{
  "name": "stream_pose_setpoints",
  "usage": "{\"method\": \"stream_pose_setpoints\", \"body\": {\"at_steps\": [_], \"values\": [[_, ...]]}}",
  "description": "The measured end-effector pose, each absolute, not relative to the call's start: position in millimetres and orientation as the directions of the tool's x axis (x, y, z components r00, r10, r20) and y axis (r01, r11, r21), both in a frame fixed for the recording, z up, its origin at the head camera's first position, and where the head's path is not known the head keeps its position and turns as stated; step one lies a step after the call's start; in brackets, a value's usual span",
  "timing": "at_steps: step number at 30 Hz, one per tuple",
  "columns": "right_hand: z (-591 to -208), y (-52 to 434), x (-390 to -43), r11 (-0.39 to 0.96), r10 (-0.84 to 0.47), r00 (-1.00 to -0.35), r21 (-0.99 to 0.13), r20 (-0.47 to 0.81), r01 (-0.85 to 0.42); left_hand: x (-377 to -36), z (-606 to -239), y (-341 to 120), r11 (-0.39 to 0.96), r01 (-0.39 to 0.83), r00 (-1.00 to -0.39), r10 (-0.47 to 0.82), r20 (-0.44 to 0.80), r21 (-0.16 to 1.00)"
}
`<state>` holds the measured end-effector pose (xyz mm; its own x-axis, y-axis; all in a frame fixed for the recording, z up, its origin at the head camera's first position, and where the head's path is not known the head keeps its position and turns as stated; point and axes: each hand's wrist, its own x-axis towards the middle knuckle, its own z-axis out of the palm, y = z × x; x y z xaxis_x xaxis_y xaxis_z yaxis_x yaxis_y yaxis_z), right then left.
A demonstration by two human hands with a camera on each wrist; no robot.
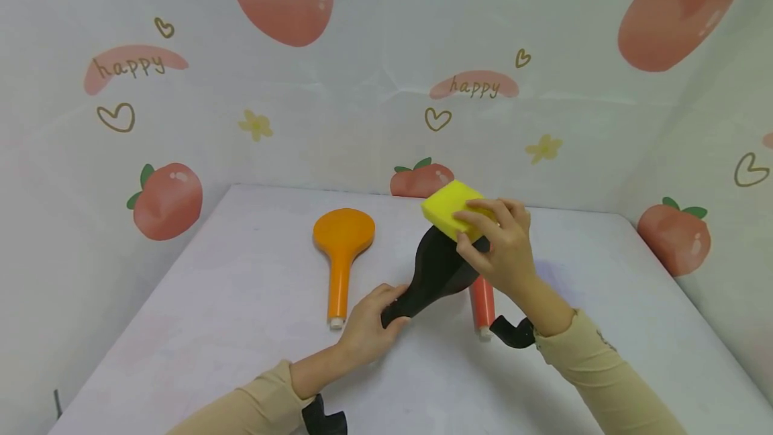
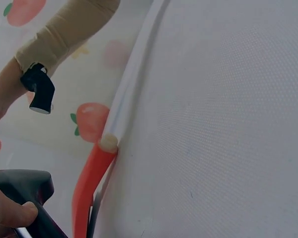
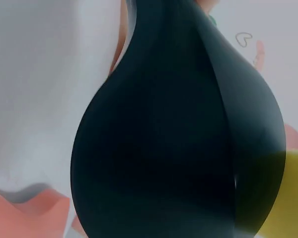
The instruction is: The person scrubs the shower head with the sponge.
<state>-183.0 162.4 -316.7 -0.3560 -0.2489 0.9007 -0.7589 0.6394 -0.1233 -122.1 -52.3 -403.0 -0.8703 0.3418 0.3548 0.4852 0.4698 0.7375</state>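
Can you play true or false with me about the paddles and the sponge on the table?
1. The right hand holds a yellow sponge. True.
2. The sponge is on the orange paddle. False: it sits on the black paddle; the orange one lies alone to the left.
3. The left hand grips the black paddle's handle. True.
4. The black paddle lies flat on the table. False: it is lifted and tilted.
5. A red paddle lies partly hidden behind the black one. True.

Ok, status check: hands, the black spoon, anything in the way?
Left hand grips black spoon by its handle. Right hand holds yellow sponge against its head. Red spoon lies underneath; orange spoon apart, left.
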Motion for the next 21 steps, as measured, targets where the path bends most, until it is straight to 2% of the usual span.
{"method": "stream_pose_setpoints", "body": {"at_steps": [2, 4, 9, 11, 14, 18, 21], "values": [[-317, 163, -183, 0.646, -0.247, -0.364, -0.128, 0.898, -0.752, -122, -404, -52, 0.472, 0.482, -0.872, 0.343, 0.350, 0.739], [-318, 161, -182, 0.641, -0.273, -0.336, -0.090, 0.902, -0.762, -122, -404, -52, 0.472, 0.476, -0.874, 0.346, 0.340, 0.742], [-323, 151, -177, 0.594, -0.415, -0.174, 0.121, 0.893, -0.795, -122, -403, -52, 0.465, 0.472, -0.875, 0.353, 0.332, 0.749], [-325, 148, -175, 0.573, -0.456, -0.129, 0.180, 0.880, -0.800, -122, -403, -51, 0.460, 0.470, -0.875, 0.354, 0.330, 0.753], [-326, 147, -175, 0.567, -0.476, -0.123, 0.198, 0.871, -0.800, -122, -403, -51, 0.458, 0.462, -0.879, 0.355, 0.320, 0.759], [-326, 150, -177, 0.596, -0.461, -0.160, 0.171, 0.873, -0.784, -124, -405, -52, 0.472, 0.460, -0.881, 0.352, 0.317, 0.752], [-326, 150, -178, 0.601, -0.478, -0.143, 0.204, 0.867, -0.773, -124, -405, -52, 0.478, 0.466, -0.878, 0.351, 0.324, 0.745]]}}
